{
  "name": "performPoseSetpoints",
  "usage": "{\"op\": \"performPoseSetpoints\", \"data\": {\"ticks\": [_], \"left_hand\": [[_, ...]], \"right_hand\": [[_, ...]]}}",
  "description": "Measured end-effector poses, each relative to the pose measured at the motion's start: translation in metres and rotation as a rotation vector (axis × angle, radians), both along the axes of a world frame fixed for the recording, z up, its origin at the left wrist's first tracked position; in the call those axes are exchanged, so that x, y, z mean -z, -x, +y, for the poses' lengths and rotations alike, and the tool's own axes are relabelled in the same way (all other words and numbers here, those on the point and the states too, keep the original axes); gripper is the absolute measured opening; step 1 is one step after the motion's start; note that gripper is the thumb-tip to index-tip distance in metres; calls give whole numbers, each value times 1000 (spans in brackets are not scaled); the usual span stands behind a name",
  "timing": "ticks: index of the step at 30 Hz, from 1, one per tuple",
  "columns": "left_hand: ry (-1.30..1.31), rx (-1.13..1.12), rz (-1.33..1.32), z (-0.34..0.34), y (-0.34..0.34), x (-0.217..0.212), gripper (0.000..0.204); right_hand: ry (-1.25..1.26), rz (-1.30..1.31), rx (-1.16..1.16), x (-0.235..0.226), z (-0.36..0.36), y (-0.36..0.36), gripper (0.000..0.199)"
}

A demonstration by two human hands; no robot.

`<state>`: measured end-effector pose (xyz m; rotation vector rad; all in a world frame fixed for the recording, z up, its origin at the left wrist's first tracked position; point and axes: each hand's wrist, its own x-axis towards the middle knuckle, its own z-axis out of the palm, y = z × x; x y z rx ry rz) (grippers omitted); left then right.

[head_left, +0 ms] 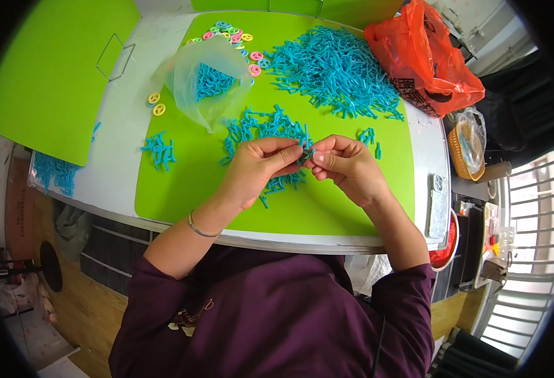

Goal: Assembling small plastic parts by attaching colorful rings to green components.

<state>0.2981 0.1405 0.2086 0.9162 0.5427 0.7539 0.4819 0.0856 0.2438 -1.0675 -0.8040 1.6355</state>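
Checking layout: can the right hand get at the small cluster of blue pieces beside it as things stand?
Likely yes: the right hand is close to the cluster of blue pieces, with nothing seen blocking it. But it seems to pinch another blue piece, so may need to let go first.

Floor (94, 315): wood-toned | window (522, 252): barred, bright, far right | table (116, 164): white | panel (47, 75): flat green, left

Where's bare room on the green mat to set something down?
Bare mat shows between the small left blue cluster and the left forearm, and right of the right hand, toward the phone. Crowded: the middle blue pieces, back-right blue heap and translucent bag.
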Motion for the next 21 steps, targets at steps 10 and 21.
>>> {"op": "performPoseSetpoints", "data": {"ticks": [10,21], "left_hand": [[-443,-141,173,-4,1,-1,14],[-338,-102,12,-6,-7,-3,25]], "right_hand": [[-10,9,-30,-1,-3,1,4],[-89,-15,71,10,2,12,8]]}}
